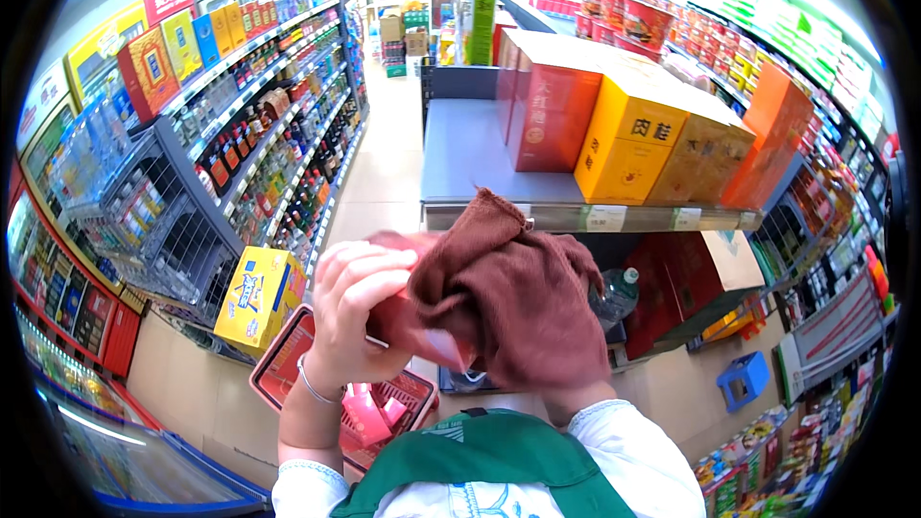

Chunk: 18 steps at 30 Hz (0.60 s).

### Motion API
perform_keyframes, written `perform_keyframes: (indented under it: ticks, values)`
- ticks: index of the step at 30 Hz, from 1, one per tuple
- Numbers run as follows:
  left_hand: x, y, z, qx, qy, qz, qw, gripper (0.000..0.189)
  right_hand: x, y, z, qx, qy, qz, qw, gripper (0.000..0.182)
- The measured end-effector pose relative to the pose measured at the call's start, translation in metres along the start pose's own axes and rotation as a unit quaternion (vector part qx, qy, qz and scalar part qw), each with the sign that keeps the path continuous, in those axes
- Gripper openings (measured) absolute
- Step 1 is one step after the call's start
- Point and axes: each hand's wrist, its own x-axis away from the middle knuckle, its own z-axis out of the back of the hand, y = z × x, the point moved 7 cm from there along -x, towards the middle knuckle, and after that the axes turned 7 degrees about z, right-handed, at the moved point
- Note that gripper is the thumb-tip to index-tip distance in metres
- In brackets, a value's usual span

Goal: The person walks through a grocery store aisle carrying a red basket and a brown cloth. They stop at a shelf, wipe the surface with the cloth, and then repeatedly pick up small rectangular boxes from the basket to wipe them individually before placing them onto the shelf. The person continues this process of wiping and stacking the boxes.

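Note:
My left hand [351,309] grips a red box [424,338], blurred and partly hidden, in front of my chest. A brown cloth [518,302] lies bunched against the box's right side. My right hand is covered by that cloth, with only the wrist [574,398] showing below it, so its fingers cannot be seen. Below my left forearm a red plastic shopping basket [268,368] holds several pink boxes [365,417]. Just beyond the cloth is a grey display shelf [464,151] with price tags along its front edge.
On the shelf stand a red box [550,115], a yellow box [626,147] and an orange box [766,137]. A plastic bottle [617,295] is below. Bottle shelves [280,129] line the left, near a yellow carton [252,298]. A blue stool [743,381] stands right.

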Motion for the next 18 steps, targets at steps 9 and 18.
perform_keyframes:
  ticks: [9,18]
  values:
    - [0.129,-0.054,-0.02,0.434,0.198,0.369,0.798,0.079,0.046,0.026,-0.099,-0.158,0.039,-0.039,0.986,0.062]
    - [0.185,-0.086,0.028,0.472,0.348,0.415,0.696,0.07,0.067,0.018,-0.151,-0.184,-0.039,-0.056,0.981,0.059]
